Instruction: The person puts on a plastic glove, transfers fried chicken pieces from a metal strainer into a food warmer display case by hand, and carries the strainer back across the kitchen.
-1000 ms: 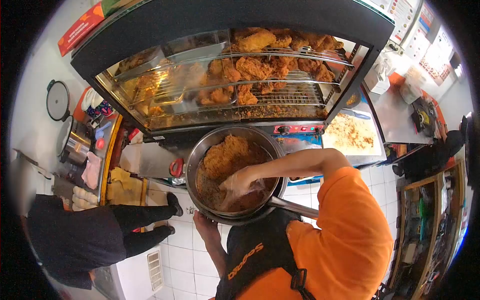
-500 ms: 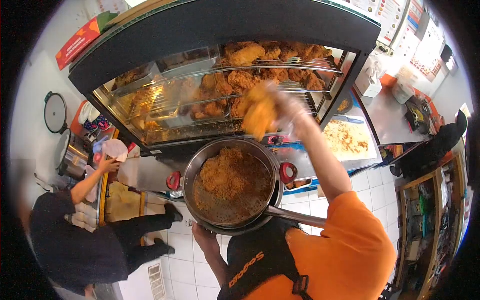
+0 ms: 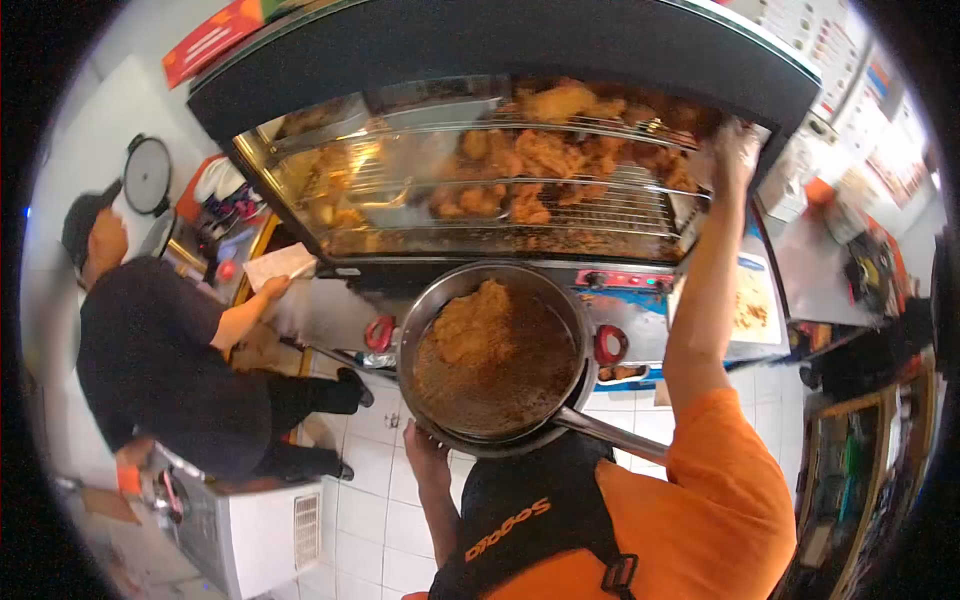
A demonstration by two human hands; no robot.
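Observation:
My left hand (image 3: 427,447) is closed on the lower left rim of a metal pan (image 3: 407,375), its fingers partly hidden beneath. Inside the pan lies a piece of fried chicken (image 3: 478,325). My right hand (image 3: 733,155), in a clear glove, reaches up to the right end of the glass display cabinet (image 3: 500,30); motion blur hides its fingers and anything in them. Pieces of fried chicken (image 3: 548,155) rest on the wire racks inside the cabinet.
At the left a person in dark clothes (image 3: 165,360) holds a flat paper-like item (image 3: 280,265). A tray with crumbs (image 3: 752,300) stands right of the cabinet. The pan's long handle (image 3: 615,437) points right. Shelving (image 3: 850,480) stands at the lower right.
My right hand first picked chicken out of the pan, carried it up past the cabinet front, and is now at the cabinet's right end. The person at the left has turned and holds a flat item.

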